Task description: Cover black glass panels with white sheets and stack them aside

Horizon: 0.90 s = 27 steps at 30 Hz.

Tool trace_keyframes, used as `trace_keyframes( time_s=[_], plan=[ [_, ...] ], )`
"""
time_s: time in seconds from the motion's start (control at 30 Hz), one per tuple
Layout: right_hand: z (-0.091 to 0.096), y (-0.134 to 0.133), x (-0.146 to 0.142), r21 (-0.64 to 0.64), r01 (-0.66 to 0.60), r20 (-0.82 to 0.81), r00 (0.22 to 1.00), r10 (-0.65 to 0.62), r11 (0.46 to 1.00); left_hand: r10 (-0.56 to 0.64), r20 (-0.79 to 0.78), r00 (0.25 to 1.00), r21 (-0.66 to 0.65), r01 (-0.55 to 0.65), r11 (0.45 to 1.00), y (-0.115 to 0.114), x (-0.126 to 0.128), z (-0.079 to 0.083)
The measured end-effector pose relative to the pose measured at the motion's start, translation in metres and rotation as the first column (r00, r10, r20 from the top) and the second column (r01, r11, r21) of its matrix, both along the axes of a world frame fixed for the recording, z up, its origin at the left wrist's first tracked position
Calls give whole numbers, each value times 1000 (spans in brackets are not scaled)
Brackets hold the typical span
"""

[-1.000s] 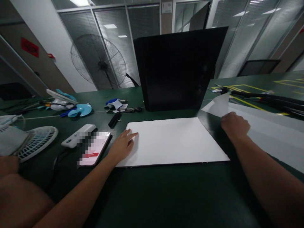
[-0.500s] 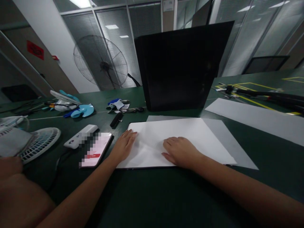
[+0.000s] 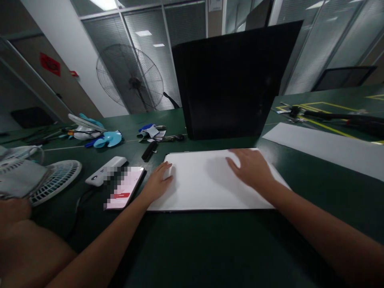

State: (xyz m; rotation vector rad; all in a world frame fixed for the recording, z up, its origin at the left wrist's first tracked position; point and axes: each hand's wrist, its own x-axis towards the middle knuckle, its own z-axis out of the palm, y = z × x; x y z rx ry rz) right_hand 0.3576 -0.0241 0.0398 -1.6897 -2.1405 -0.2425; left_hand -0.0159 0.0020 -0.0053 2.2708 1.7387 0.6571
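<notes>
A smooth white sheet (image 3: 198, 184) lies flat on the green table, with a thin dark edge showing along its near side. My left hand (image 3: 158, 182) rests on its left edge, fingers stretched and thumb apart. Toward the sheet's far right corner, my right hand (image 3: 252, 170) is spread with its palm down, casting a shadow on the white surface. Neither hand grips anything. Whether the right palm presses fully on the sheet cannot be made out.
A large black monitor (image 3: 231, 88) stands behind the sheet. To the left lie a phone (image 3: 127, 188), a white device (image 3: 106, 171) and a white fan (image 3: 57, 182). Another white sheet (image 3: 327, 150) is at the right. Bare skin of a person (image 3: 27, 248) fills the lower left.
My right hand has moved from the sheet's middle toward its far right corner, fingers spreading. The greyish sheet that stuck out at the right no longer shows. My left hand stays at the left edge.
</notes>
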Motion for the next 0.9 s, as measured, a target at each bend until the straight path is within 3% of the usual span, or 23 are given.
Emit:
trace_keyframes(
  time_s=[0.03, 0.1, 0.2, 0.27, 0.47, 0.57, 0.73, 0.9],
  plan=[
    [-2, 11, 23, -4, 169, 22, 985, -169, 986, -3, 0, 1000, 0, 3, 1000, 0, 0, 0],
    [-6, 29, 70, -94, 442, 69, 897, -437, 892, -15, -8, 1000, -10, 15, 1000, -1, 0, 1],
    [-13, 41, 127, -230, 632, 101, 772, -628, 740, -36, -30, 999, -25, 35, 999, -3, 0, 4],
    [-17, 43, 146, -270, 621, 106, 779, -618, 736, -39, -54, 998, -28, 37, 999, -3, 1, 5],
    [-30, 52, 146, -318, 375, 93, 926, -365, 871, -49, -171, 984, 2, 51, 999, -6, 7, 8],
    [-33, 56, 154, -295, 379, 71, 924, -376, 877, -39, -216, 976, -14, 37, 999, -8, 10, 9],
    [-33, 48, 197, -210, 585, 35, 806, -591, 784, -30, -238, 971, -51, 18, 999, -9, 11, 8],
    [-39, 41, 217, -279, 715, 35, 675, -737, 641, -37, -240, 970, -20, 33, 999, -9, 10, 8]
  ],
)
